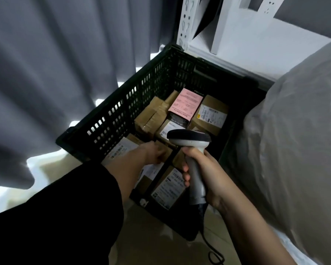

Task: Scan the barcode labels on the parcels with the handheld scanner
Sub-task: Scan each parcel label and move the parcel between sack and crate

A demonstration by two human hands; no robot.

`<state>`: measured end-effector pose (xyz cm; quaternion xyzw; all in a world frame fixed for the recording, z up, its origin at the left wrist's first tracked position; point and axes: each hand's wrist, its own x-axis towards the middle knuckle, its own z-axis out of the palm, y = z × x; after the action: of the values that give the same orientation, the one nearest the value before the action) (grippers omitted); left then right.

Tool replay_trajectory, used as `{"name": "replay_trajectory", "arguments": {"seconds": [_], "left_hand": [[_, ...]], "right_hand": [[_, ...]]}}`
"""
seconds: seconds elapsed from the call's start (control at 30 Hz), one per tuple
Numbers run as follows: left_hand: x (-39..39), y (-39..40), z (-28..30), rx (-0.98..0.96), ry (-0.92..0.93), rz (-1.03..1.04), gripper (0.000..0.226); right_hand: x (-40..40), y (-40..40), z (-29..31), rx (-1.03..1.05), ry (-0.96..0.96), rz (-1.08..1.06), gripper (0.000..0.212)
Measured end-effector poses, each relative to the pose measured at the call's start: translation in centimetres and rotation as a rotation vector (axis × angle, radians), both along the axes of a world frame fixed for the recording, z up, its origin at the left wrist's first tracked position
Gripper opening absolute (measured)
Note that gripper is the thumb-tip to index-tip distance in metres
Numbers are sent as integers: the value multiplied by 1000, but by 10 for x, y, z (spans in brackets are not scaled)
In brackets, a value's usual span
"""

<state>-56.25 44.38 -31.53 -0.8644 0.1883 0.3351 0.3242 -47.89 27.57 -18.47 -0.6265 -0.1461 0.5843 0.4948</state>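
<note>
Black plastic mesh forms the crate [122, 111] that anchors this head view, and brown cardboard parcels [208, 113] fill it, several with white barcode labels facing up and one topped by a pink sheet [185, 104]. Above the crate's near half, the right hand [204, 175] clenches the grey handle of the handheld scanner [189, 140], whose dark head points down into the crate. The left hand [153, 152] reaches into the crate's near left part and touches a parcel there; motion blur leaves it unclear whether its fingers grip it. Judged risk: the left forearm crosses over labels at the crate's near edge, so the beam may be blocked or read a neighbouring label, since the parcels lie packed edge to edge.
</note>
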Motion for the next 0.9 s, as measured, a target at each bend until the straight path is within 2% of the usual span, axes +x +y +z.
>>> {"name": "replay_trajectory", "arguments": {"seconds": [0.03,0.07,0.13,0.23,0.3,0.4,0.5,0.6,0.7,0.83,0.9], "left_hand": [[0,1,0,91,41,-31,42],[-1,3,1,160,57,73,41],[-4,4,22,124,16,211,37],[-12,4,86,9,-27,549,25],[-17,3,136,-34,-152,759,24],[-30,-9,203,-86,-475,941,29],[-47,-16,233,-430,-909,1311,35],[-53,-41,253,-1044,-1228,1640,40],[-48,-80,269,-1618,-1358,1797,34],[-40,-114,267,-2027,-1469,1880,31],[-36,-121,264,-2227,-1514,1894,26]], "right_hand": [[1,-1,0,7,4,-6,26],[3,-2,0,11,6,-8,26],[2,-6,9,10,0,4,25],[0,-12,32,52,-46,2,20],[-1,-18,56,98,-84,-5,18],[-3,-31,95,197,-148,7,17],[-6,-46,130,313,-175,-65,14],[-4,-66,156,393,-237,-132,12],[2,-87,170,453,-280,-164,11],[5,-108,175,516,-276,-203,21],[6,-111,175,536,-257,-232,20]]}}
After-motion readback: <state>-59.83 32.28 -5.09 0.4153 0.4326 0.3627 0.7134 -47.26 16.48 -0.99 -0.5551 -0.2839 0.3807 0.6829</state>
